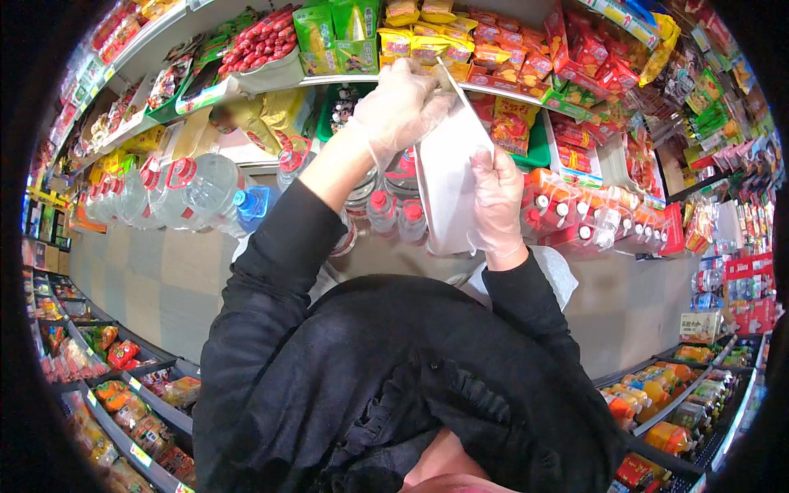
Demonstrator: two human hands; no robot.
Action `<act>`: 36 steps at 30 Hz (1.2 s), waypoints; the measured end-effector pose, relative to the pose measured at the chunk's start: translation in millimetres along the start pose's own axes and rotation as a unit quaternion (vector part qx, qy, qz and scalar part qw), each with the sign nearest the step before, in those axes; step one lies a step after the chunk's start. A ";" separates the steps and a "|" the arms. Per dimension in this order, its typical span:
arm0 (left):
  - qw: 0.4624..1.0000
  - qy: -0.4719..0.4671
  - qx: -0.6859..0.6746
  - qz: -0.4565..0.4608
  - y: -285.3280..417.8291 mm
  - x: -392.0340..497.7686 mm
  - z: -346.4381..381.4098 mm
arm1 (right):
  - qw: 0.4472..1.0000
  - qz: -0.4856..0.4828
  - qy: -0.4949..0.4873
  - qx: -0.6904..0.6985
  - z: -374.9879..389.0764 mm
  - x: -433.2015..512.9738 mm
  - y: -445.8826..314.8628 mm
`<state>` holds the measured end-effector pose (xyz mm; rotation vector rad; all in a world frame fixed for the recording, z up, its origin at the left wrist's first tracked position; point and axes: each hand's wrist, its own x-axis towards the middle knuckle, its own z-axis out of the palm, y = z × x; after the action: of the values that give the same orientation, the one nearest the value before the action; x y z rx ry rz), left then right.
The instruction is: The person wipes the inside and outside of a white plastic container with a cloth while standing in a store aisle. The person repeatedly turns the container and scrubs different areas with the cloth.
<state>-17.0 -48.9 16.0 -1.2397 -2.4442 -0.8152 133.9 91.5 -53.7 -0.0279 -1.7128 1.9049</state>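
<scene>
A white bin or box (450, 179), tilted on edge, is held in front of the shelf. My right hand (498, 197), in a clear thin glove, grips its near right side with the thumb on the rim. My left hand (404, 105), also in a clear glove, is at its far upper end, close to the shelf edge; its fingertips are partly hidden, so its hold cannot be told. Just beyond it, yellow snack packets (425, 44) sit in a display box. Green snack pouches (336, 37) stand to the left, and orange-red packets (511, 46) lie to the right.
Large clear water bottles (209, 185) and a blue-capped bottle (253, 203) stand at left below the shelf. Red-capped bottles (412, 220) are under the bin. Handled drink cartons (573, 212) stand at right. Red-wrapped sausages (262, 43) fill a white tray. Stocked racks (669, 394) lie behind on both sides.
</scene>
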 end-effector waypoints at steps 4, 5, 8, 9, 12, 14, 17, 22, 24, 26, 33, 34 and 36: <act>0.999 -0.011 -0.049 0.018 3.2 -6.8 17.9 | 1.000 0.004 -0.015 -0.020 -8.0 -0.6 2.1; 0.994 -0.005 -0.090 0.059 13.5 -12.7 14.0 | 0.999 0.006 -0.013 -0.029 -11.2 2.4 4.3; 0.994 0.017 -0.096 0.039 57.0 -41.8 -5.8 | 0.999 0.012 -0.007 -0.031 -18.5 3.5 12.3; 0.993 0.035 -0.104 0.050 62.2 -49.1 -5.8 | 1.000 0.013 -0.007 -0.026 -18.0 4.7 12.7; 0.985 0.072 -0.131 0.081 63.8 -55.4 -8.7 | 1.000 0.000 0.012 0.016 -12.0 6.8 14.3; 0.975 0.072 -0.175 0.113 48.6 -52.2 -7.5 | 1.000 -0.006 0.005 0.015 -14.0 7.7 14.8; 0.976 0.078 -0.195 0.065 33.1 -43.0 -7.9 | 0.999 -0.001 -0.035 -0.007 -19.8 -2.3 6.0; 0.976 0.065 -0.202 -0.054 -17.7 -8.4 -8.4 | 1.000 0.009 -0.027 0.013 -9.8 -7.6 -20.9; 0.978 0.069 -0.177 -0.082 -25.5 2.1 -9.1 | 0.998 0.024 -0.015 0.048 -4.8 -5.4 -23.3; 0.974 0.062 -0.177 -0.123 -20.5 10.4 -11.6 | 0.995 0.044 0.002 0.087 1.5 -4.7 -30.6; 0.984 0.118 -0.130 0.027 46.8 -28.5 8.4 | 0.999 -0.001 -0.019 -0.040 -14.2 3.9 2.9; 0.984 0.121 -0.125 0.030 53.9 -33.8 6.6 | 1.000 0.014 -0.017 -0.020 -10.6 3.2 -5.2; 0.984 0.139 -0.111 0.028 63.7 -43.1 4.4 | 0.999 0.020 -0.035 -0.029 -14.1 6.3 -6.2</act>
<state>59.8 -44.1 14.5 -1.1711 -2.1326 -1.1842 136.5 107.1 -48.4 -0.0183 -1.8257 1.9054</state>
